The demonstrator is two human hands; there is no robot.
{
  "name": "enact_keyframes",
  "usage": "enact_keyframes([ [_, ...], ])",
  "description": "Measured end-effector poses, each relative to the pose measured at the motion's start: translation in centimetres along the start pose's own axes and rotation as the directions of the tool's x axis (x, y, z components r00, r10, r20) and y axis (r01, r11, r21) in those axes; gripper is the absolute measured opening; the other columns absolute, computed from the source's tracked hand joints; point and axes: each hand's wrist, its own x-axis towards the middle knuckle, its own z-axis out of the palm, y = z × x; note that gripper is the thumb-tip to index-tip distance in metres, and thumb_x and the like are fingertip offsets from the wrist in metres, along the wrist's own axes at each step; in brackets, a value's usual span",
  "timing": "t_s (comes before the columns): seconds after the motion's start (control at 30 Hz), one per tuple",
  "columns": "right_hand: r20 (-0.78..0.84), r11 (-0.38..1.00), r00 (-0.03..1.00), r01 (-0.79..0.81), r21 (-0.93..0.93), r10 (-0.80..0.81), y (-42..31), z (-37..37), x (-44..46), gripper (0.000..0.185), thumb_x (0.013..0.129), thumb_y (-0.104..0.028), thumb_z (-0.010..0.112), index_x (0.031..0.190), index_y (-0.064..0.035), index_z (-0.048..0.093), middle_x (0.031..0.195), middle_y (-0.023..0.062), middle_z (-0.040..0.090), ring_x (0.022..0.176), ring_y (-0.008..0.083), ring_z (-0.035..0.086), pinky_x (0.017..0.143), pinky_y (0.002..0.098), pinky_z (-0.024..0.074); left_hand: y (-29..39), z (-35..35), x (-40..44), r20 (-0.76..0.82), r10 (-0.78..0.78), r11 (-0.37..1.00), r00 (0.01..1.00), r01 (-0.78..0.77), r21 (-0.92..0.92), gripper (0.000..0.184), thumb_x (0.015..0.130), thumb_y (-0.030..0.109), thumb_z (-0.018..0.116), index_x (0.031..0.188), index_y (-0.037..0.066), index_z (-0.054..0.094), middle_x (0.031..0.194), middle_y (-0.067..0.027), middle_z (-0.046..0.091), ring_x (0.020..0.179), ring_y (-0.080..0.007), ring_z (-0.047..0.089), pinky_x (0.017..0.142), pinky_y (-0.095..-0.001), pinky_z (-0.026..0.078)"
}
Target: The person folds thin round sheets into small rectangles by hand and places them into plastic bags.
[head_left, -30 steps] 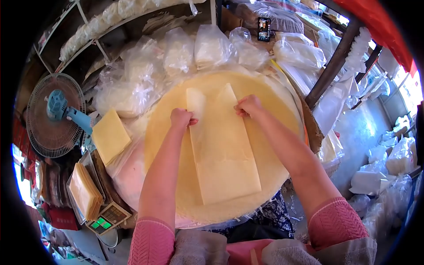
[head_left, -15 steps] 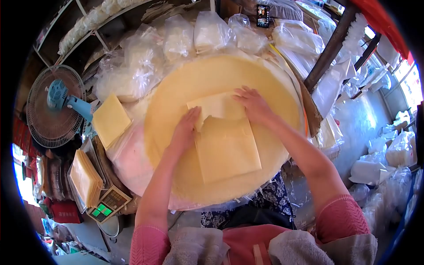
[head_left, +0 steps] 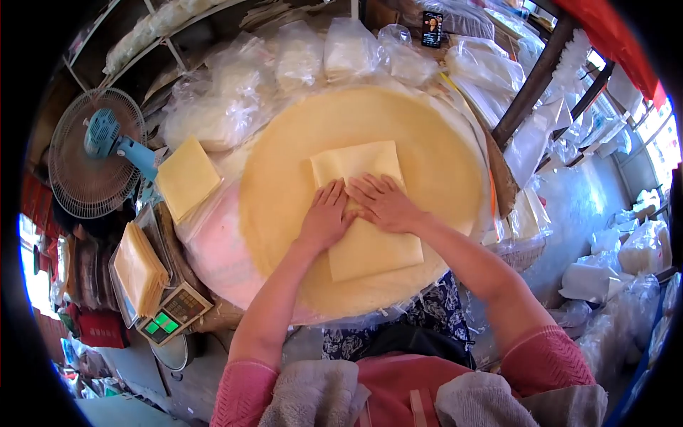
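Observation:
A pale yellow folded sheet (head_left: 377, 252) lies on a large round stack of thin yellow sheets (head_left: 284, 156). Its far end is folded over toward me. My left hand (head_left: 329, 219) rests flat on the middle of the folded sheet, fingers stretched forward. Beside it my right hand (head_left: 384, 205) lies flat too, with the fingers spread; the two hands touch near the thumbs. Neither hand grasps anything. To the left of the round stack sits a square pile of yellow sheets (head_left: 188, 178).
Clear plastic bags (head_left: 352, 53) of sheets line the far edge. A fan (head_left: 96, 149) stands at the left, above a scale (head_left: 174, 311) bearing a stack of sheets (head_left: 139, 270). A phone (head_left: 432, 28) is at the back. A dark post (head_left: 533, 85) rises at the right.
The far end of the sheet has been let go and now lies folded down. Both hands have moved inward from its side edges to its middle. The view has shifted slightly.

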Motion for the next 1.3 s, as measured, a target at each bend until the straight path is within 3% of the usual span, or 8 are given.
enact_keyframes([
  [0.43, -0.040, 0.999, 0.999, -0.007, -0.034, 0.006, -0.4, 0.1, -0.4, 0.048, 0.097, -0.040, 0.035, 0.142, -0.0246, 0.035, 0.150, 0.0022, 0.027, 0.139, 0.0273, 0.021, 0.112, 0.0483, 0.0148, 2.4, -1.7, -9.8, -0.048, 0.425, 0.901, 0.904, -0.418, 0.118, 0.051, 0.075, 0.016, 0.064, 0.122, 0.004, 0.050, 0.131, -0.0178, 0.049, 0.128, -0.0348, 0.041, 0.108, -0.0469, 0.031],
  [0.7, 0.189, 0.949, 0.977, 0.039, 0.313, -0.103, -0.3, -1.3, -1.9, 0.050, 0.098, -0.041, 0.033, 0.143, -0.0205, 0.032, 0.149, 0.0026, 0.031, 0.139, 0.0255, 0.021, 0.113, 0.0454, 0.0121, 1.6, -4.0, -8.7, -0.254, 0.180, 0.974, 0.950, -0.207, -0.086, 0.019, 0.082, 0.007, 0.057, 0.099, 0.003, 0.052, 0.106, -0.0133, 0.061, 0.106, -0.0338, 0.056, 0.099, -0.0478, 0.038],
  [0.73, 0.264, 0.890, 0.950, 0.029, 0.456, -0.167, -0.8, -2.1, -2.9, 0.050, 0.098, -0.040, 0.034, 0.144, -0.0186, 0.031, 0.148, 0.0032, 0.033, 0.139, 0.0246, 0.022, 0.114, 0.0441, 0.0118, 2.2, -4.1, -10.1, -0.294, 0.125, 0.966, 0.947, -0.184, -0.180, 0.015, 0.084, 0.008, 0.057, 0.097, 0.003, 0.051, 0.100, -0.0139, 0.062, 0.099, -0.0342, 0.058, 0.094, -0.0469, 0.042],
  [0.83, 0.390, 0.008, 0.921, -0.390, 0.921, -0.018, -1.2, -3.5, -5.5, 0.057, 0.098, -0.049, 0.028, 0.139, -0.0108, 0.038, 0.143, 0.0060, 0.039, 0.135, 0.0229, 0.031, 0.112, 0.0394, 0.0207, 3.7, -5.0, -11.3, -0.143, -0.250, 0.869, 0.957, 0.157, -0.469, 0.015, 0.091, 0.015, 0.054, 0.090, 0.002, 0.045, 0.081, -0.0156, 0.060, 0.076, -0.0357, 0.059, 0.072, -0.0448, 0.047],
  [0.9, 0.345, -0.460, 0.921, -0.231, 0.857, 0.180, -2.2, -4.5, -5.8, 0.058, 0.099, -0.049, 0.030, 0.136, -0.0056, 0.042, 0.140, 0.0081, 0.043, 0.131, 0.0205, 0.037, 0.109, 0.0363, 0.0281, 3.4, -4.0, -10.6, -0.123, -0.415, 0.784, 0.901, 0.285, -0.552, 0.022, 0.094, 0.019, 0.052, 0.085, 0.002, 0.042, 0.063, -0.0175, 0.053, 0.059, -0.0366, 0.054, 0.053, -0.0426, 0.041],
  [0.97, 0.304, -0.608, 0.921, -0.098, 0.788, 0.245, -1.6, -4.1, -5.5, 0.052, 0.097, -0.044, 0.041, 0.128, -0.0031, 0.050, 0.129, 0.0084, 0.054, 0.119, 0.0181, 0.051, 0.100, 0.0330, 0.0408, 3.1, -3.3, -9.0, -0.169, -0.493, 0.777, 0.854, 0.345, -0.526, 0.023, 0.093, 0.020, 0.053, 0.084, 0.002, 0.043, 0.064, -0.0171, 0.053, 0.059, -0.0345, 0.054, 0.054, -0.0408, 0.042],
  [1.17, 0.170, 0.265, 0.682, -0.485, 0.834, 0.711, 0.2, 0.3, -3.9, 0.032, 0.089, -0.034, 0.060, 0.081, -0.0028, 0.059, 0.072, 0.0060, 0.061, 0.068, 0.0208, 0.058, 0.063, 0.0367, 0.0440, 2.3, -2.4, -7.8, -0.110, -0.665, 0.594, 0.739, 0.433, -0.678, 0.020, 0.091, 0.019, 0.057, 0.097, 0.001, 0.052, 0.068, -0.0122, 0.056, 0.060, -0.0280, 0.056, 0.057, -0.0359, 0.045],
  [1.3, -0.031, 0.488, 0.642, -0.550, 0.678, 0.766, -1.7, -0.7, -2.9, 0.038, 0.089, -0.032, 0.059, 0.070, -0.0002, 0.049, 0.062, 0.0125, 0.053, 0.058, 0.0235, 0.051, 0.055, 0.0399, 0.0396, 3.3, -3.0, -9.5, -0.076, -0.698, 0.491, 0.712, 0.399, -0.775, 0.026, 0.088, 0.016, 0.059, 0.110, 0.001, 0.054, 0.088, -0.0111, 0.062, 0.066, -0.0278, 0.058, 0.062, -0.0351, 0.049],
])
